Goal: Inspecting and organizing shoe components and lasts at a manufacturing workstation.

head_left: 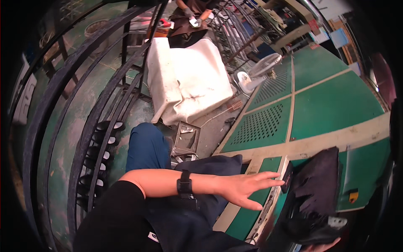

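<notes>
My left hand point(245, 187), with a black strap on its wrist, reaches rightward with fingers stretched out and apart. Its fingertips are at a small black box point(287, 177) on the edge of the green machine; whether they touch it I cannot tell. Nothing shows in this hand. At the bottom right, a sliver of my right hand point(323, 247) shows beneath a black object with a pale metal piece point(337, 221). Its fingers are mostly hidden, so its grip is unclear. Dark cloth point(317, 180) drapes over the machine just above.
Black metal rack bars point(82, 147) rise at left, with several dark rounded items point(98, 155) on them. Beyond my knee stand a small metal frame point(186, 137) and a white-covered block point(193, 80). A white fan point(265, 65) stands beside green panels point(336, 101). A gloved co-worker point(195, 12) holds something white.
</notes>
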A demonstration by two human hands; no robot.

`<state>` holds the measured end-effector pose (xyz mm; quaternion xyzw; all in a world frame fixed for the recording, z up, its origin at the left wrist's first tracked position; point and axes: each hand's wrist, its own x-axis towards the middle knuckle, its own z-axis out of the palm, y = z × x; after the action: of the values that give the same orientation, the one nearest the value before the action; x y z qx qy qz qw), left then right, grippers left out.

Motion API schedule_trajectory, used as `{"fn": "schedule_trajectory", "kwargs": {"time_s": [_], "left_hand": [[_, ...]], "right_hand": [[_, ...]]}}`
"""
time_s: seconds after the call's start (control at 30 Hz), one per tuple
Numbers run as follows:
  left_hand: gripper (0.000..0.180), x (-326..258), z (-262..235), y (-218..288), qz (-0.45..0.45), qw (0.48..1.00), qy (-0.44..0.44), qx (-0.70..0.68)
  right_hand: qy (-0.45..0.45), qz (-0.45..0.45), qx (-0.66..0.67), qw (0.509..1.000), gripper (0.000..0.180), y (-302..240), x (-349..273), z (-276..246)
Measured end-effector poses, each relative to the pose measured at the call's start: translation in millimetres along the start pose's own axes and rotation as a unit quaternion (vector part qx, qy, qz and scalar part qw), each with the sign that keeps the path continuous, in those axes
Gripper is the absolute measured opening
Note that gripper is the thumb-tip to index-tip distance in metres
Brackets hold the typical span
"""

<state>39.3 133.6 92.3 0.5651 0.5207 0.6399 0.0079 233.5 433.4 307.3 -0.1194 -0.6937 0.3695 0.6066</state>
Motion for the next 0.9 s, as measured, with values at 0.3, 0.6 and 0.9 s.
{"fn": "schedule_trajectory", "kwargs": {"time_s": [0.3, 0.6, 0.9], "left_hand": [[0.116, -65, 8, 35, -0.342, 0.831, 0.067, -0.435], [0.042, -218, 18, -67, -0.398, 0.525, 0.353, -0.665], [0.05, -195, -15, -55, -0.554, 0.652, 0.404, -0.323]], "right_hand": [[-0.378, 0.303, 0.428, 0.763, 0.069, 102, -175, 174], [-0.355, 0.723, 0.297, 0.512, 0.039, 240, -349, 266], [-0.534, 0.65, 0.237, 0.486, 0.038, 221, -356, 303]]}}
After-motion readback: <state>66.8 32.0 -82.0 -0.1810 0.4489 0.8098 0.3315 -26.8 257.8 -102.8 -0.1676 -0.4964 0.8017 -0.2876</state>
